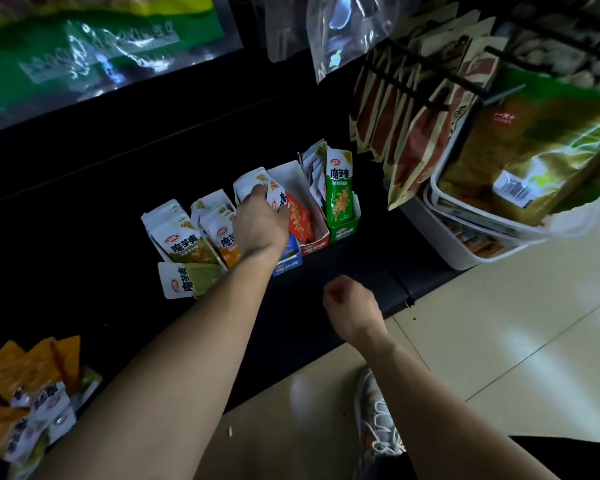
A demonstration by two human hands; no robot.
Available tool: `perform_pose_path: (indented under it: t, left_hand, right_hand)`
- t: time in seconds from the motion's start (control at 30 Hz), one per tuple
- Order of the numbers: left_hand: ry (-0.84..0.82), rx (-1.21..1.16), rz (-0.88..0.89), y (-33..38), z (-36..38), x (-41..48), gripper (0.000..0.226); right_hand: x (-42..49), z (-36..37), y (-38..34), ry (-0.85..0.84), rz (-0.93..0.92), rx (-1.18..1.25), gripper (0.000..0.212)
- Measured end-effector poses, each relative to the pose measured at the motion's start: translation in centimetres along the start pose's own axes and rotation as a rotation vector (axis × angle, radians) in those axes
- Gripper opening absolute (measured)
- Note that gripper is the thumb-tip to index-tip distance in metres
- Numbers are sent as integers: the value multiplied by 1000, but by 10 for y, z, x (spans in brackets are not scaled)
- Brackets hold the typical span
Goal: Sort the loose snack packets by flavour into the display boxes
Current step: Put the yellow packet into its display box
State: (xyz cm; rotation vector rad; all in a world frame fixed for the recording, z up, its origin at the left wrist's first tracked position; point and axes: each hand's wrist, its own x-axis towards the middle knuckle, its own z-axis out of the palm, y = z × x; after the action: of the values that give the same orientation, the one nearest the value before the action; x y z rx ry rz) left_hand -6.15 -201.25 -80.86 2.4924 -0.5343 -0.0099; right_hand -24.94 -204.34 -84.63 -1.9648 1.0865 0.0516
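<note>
Our left hand (260,220) reaches over the black shelf (84,220) into the blue box (288,261), its fingers curled over the tops of the white-backed packets (253,183) standing there. At its 3 o'clock stand the red box (314,247), with one red packet (300,220) leaning inside, and beyond it the green box (343,232), packed upright. At its 9 o'clock stand the orange packets (219,230) and olive packets (177,233); one olive packet (191,277) lies flat at 8 o'clock. Our right hand (350,303) hangs at 5 o'clock, curled into a fist holding nothing. The loose pile (32,393) lies at 8 o'clock of our view.
</note>
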Motion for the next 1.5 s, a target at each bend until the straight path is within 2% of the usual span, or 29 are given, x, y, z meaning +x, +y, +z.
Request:
perform_pose_path:
  t: [0.1,0.2,0.3,0.43,0.6,0.67,0.83,0.97,1.07,1.2,1.3,1.37,1.5]
  left_hand:
    - [-29,-49,57,2,8,3,36]
    - [-122,-17,98,5,12,1,49]
    - [-152,1,131,-11,-9,-12,51]
    - [-248,77,161,-73,-70,-55,35]
    - [-517,231,56,-179,-169,-111,26]
    - [-552,287,-15,-225,-218,-133,23]
    - [-408,206,-398,-336,-286,-185,14]
    - [-454,201,-565,-397,-283,-210,27]
    - [-447,218,-734,-422,-261,-218,52]
    - [-323,134,-998,-432,-221,-226,87]
    - [-211,217,-976,-431,-203,-232,85]
    - [-193,181,-930,-434,-198,-232,76]
    - [-174,-201,-857,-424,-201,-237,43]
  right_hand:
    - [1,-1,3,-3,13,-25,16]
    - [2,-2,5,7,21,-64,15]
    - [-1,1,-1,-8,12,-104,17]
    - [-14,17,-29,-57,-67,-166,18]
    - [-45,64,-77,-173,-229,-274,17]
    - [-64,96,-102,-260,-307,-321,17]
    - [-112,173,-147,-500,-415,-418,19]
    - [-130,227,-167,-594,-445,-430,21]
    - [-137,257,-171,-625,-424,-430,20]
    - [-137,280,-164,-666,-446,-519,14]
    - [-132,284,-162,-674,-418,-510,14]
    - [-128,283,-162,-665,-406,-511,17]
    - [-129,288,-160,-606,-420,-453,31]
